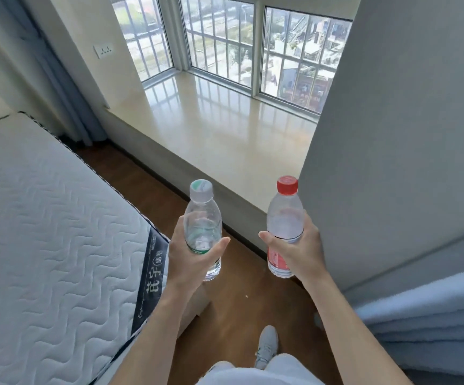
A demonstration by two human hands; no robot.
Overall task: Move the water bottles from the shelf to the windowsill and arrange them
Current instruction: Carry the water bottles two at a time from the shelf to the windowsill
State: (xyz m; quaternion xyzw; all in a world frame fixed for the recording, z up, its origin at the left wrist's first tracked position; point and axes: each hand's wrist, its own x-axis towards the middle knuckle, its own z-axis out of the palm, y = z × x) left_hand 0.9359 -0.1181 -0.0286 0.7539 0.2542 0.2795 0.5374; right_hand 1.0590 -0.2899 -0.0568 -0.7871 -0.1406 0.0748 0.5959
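– Bottles, two, clear plastic, held upright over the floor (pixel 233 315), short of the sill (pixel 225 129). What tells them apart?
– The left bottle (pixel 203 218) has a white cap with a green top and a green label band. The right bottle (pixel 285 215) has a red cap and a red label.
– And the grip?
– The left hand (pixel 189 259) wraps the left bottle at its middle, thumb across the front. The right hand (pixel 299 254) clasps the right bottle the same way, thumb pointing left. Both bare arms reach forward.
– What crowds the scene?
– A quilted mattress (pixel 44 218) fills the left side, its corner near the left hand. A grey panel (pixel 406 134) rises on the right, just beside the right bottle, and hides the sill's right end. Blue fabric (pixel 433 309) lies in folds below it. A curtain (pixel 61 93) hangs at far left, near a wall socket (pixel 103 50).
– Room to work?
– The sill is a broad, glossy beige slab under a barred window (pixel 219 43), its front edge just beyond the caps. Between mattress and sill runs a strip of wood floor, with one grey shoe (pixel 267 343) on it at the bottom.
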